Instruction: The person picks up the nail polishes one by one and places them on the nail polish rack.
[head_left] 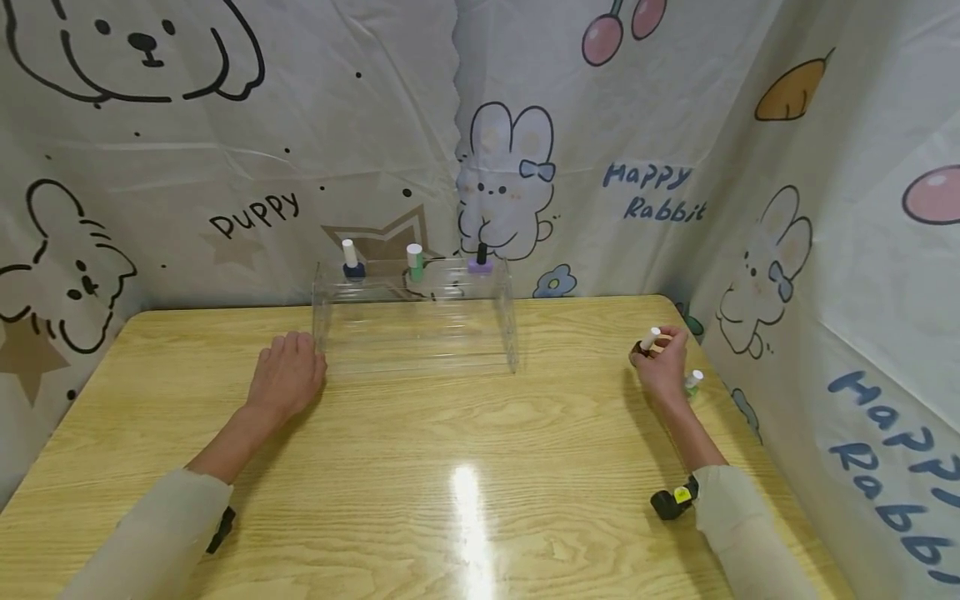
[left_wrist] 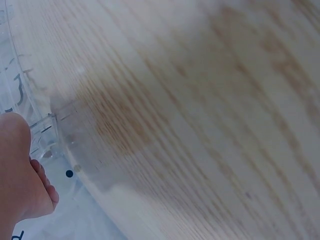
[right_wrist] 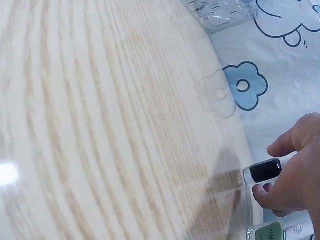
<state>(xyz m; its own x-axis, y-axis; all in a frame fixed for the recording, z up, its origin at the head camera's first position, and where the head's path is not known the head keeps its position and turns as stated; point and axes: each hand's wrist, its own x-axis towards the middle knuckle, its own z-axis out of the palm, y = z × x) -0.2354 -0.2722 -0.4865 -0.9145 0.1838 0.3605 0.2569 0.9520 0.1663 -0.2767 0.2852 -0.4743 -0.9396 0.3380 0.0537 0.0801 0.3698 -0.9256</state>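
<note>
A clear acrylic display rack [head_left: 420,367] stands at the back of the table. My left hand [head_left: 288,371] grips its left side panel; in the left wrist view, the fingers [left_wrist: 42,182] curl beside the panel's corner. On the top tier stand three nail polish bottles: a navy one [head_left: 354,270], a green one [head_left: 416,265] and a purple one [head_left: 480,265] with a black cap. Far to the right, my right hand [head_left: 666,367] pinches a dark nail polish bottle [right_wrist: 266,171] with a white cap. Close beside that hand stands another green nail polish bottle [right_wrist: 267,232].
The wooden table [head_left: 390,483] has a rounded far right corner. A printed cloth [head_left: 585,117] hangs behind the rack and along the right side. Dark wrist devices are strapped on both arms, the right one [head_left: 671,502] with a yellow mark.
</note>
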